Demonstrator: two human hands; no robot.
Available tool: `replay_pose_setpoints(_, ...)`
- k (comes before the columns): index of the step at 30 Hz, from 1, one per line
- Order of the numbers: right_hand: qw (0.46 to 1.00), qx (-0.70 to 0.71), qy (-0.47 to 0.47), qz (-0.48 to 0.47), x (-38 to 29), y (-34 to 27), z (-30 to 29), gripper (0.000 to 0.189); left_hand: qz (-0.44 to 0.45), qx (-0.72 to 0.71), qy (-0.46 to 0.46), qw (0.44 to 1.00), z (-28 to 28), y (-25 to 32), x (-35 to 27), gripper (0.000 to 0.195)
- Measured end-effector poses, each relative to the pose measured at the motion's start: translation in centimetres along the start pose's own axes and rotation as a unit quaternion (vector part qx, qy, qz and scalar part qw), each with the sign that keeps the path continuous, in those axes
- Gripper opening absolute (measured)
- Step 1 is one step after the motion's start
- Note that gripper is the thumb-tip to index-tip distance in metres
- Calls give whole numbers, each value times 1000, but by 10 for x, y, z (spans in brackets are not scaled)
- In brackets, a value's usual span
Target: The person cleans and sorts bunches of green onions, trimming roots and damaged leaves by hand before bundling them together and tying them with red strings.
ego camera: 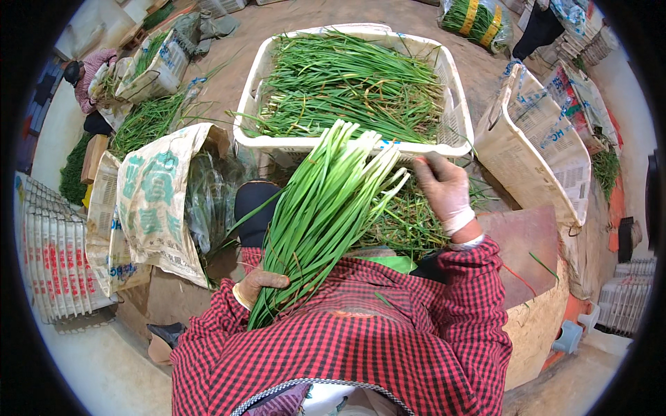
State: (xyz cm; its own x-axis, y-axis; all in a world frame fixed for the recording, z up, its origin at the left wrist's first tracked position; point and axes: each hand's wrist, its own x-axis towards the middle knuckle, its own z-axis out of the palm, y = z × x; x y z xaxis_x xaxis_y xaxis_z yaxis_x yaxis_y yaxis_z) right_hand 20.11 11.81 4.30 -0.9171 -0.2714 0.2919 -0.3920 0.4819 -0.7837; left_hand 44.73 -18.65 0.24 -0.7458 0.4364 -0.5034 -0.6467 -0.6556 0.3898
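My left hand (260, 287), in a thin soiled glove, grips a thick bunch of Chinese chives (312, 223) low on the leaves. The bunch slants across my lap, its pale stalk ends pointing up and away from me. Just right of those ends is my gloved right hand (445, 187), apart from the bunch. Its thumb and fingers are drawn together, and nothing shows between them. Beyond the bunch stands a white plastic crate (460, 122) filled with more chives (354, 83). Loose trimmings (416, 223) lie in a heap below my right hand.
A printed woven sack (156, 203) and clear plastic bags (210, 203) are at my left. At the right stands a lined crate (541, 140) beside a brown board (520, 249). Another person (93, 78) bends over chives at the far left. Stacked crates (62, 260) line the left side.
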Motion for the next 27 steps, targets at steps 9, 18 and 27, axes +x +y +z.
replay_pose_setpoints(9, 952, 56, -174, 246, -43, 61, -28, 55, 7, -25, 14, 1000, 30, 6, -3, 51)
replay_pose_setpoints(18, 817, 508, -246, 114, -31, -50, 58, 87, 328, 579, 150, 732, 88, 27, 94, 42)
replay_pose_setpoints(27, 851, 469, -66, 225, -13, -23, -12, 32, 369, 631, -68, 679, 154, 16, 149, 89)
